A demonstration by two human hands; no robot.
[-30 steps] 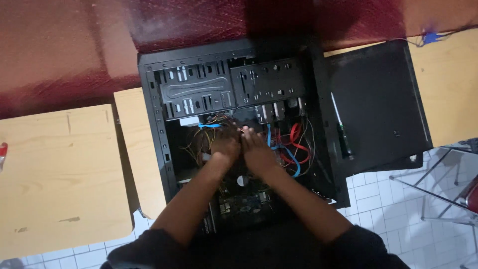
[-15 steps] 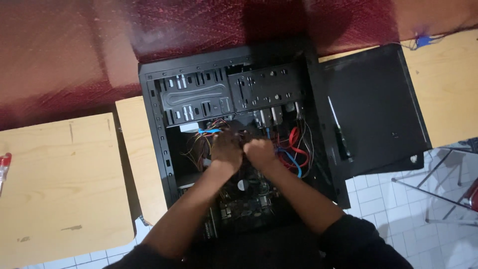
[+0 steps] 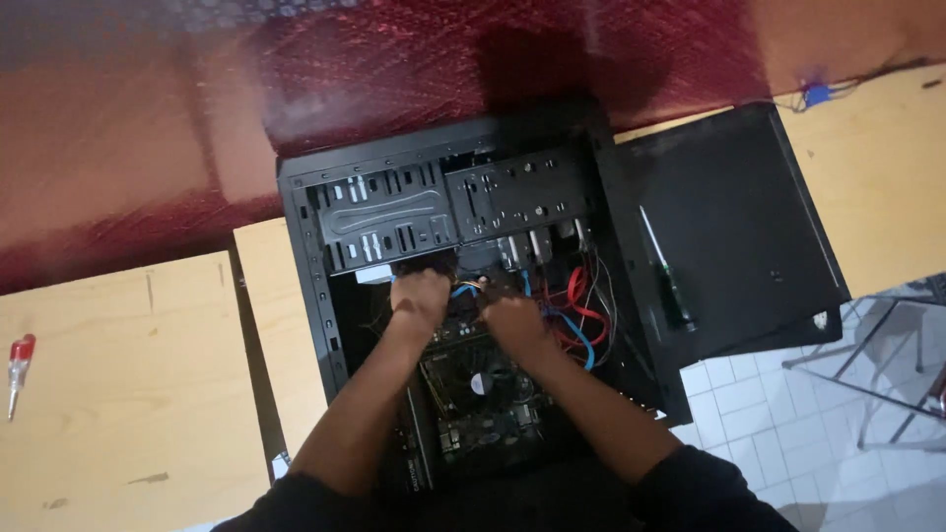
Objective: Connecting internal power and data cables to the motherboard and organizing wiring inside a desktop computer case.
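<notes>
- Left hand (image 3: 422, 296) fisted, right hand (image 3: 510, 317) curled, on cables (image 3: 576, 315) inside case (image 3: 305, 266); exact hold cannot tell.
- Case lies flat, giving access.
- Screwdriver (image 3: 662, 264) parked on panel (image 3: 729, 227), 3 o'clock, within reach.

Item count, head view:

- Computer case (image 3: 325, 296), open, black: one.
- Side panel (image 3: 729, 227), black, detached: one.
- Screwdrivers: two. One has a green handle (image 3: 668, 276) and lies on the panel; one has a red handle (image 3: 17, 369) and lies on the left table.
- Wooden tables (image 3: 108, 394): three visible.
- Hands inside the case: two, the left hand (image 3: 422, 296) and the right hand (image 3: 512, 317).
- Mainboard (image 3: 483, 404): one.
</notes>
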